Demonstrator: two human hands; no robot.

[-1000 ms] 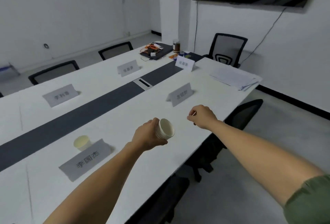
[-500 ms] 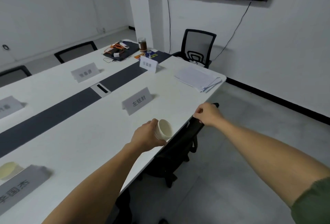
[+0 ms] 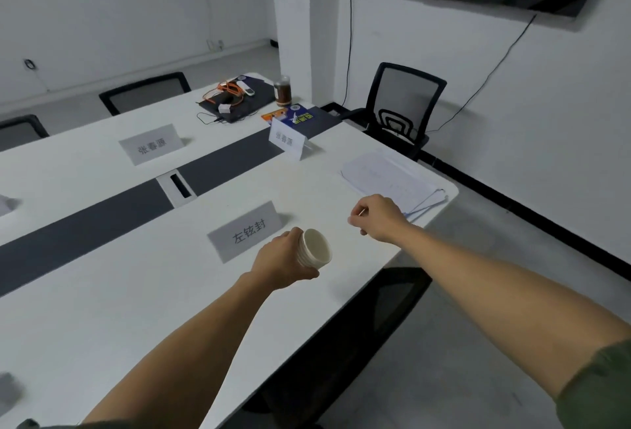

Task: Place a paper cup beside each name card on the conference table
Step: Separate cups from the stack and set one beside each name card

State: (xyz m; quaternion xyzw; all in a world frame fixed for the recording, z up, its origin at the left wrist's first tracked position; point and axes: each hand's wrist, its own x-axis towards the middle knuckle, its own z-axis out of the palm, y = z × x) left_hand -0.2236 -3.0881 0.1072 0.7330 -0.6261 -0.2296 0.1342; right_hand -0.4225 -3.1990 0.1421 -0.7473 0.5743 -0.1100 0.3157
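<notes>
My left hand (image 3: 285,263) grips a stack of white paper cups (image 3: 314,248), held on its side with the open mouth turned right, just right of the nearest grey name card (image 3: 245,230). My right hand (image 3: 377,217) hovers over the table near its right edge, fingers curled in a loose fist, apart from the cups. A second grey name card (image 3: 151,144) stands across the dark centre strip, and a white name card (image 3: 286,138) stands farther along my side. No cup stands beside any of these three cards.
The white conference table (image 3: 119,309) has a dark centre strip (image 3: 102,223) with a cable slot. A stack of papers (image 3: 392,181) lies at the far right corner. A laptop with cables (image 3: 235,100) and a jar (image 3: 282,90) sit at the far end. Black chairs (image 3: 401,104) surround the table.
I have moved along the table; the first card and its cup have left the view. The nearest card now sits close to my left hand. My right hand went from the table edge to above the tabletop.
</notes>
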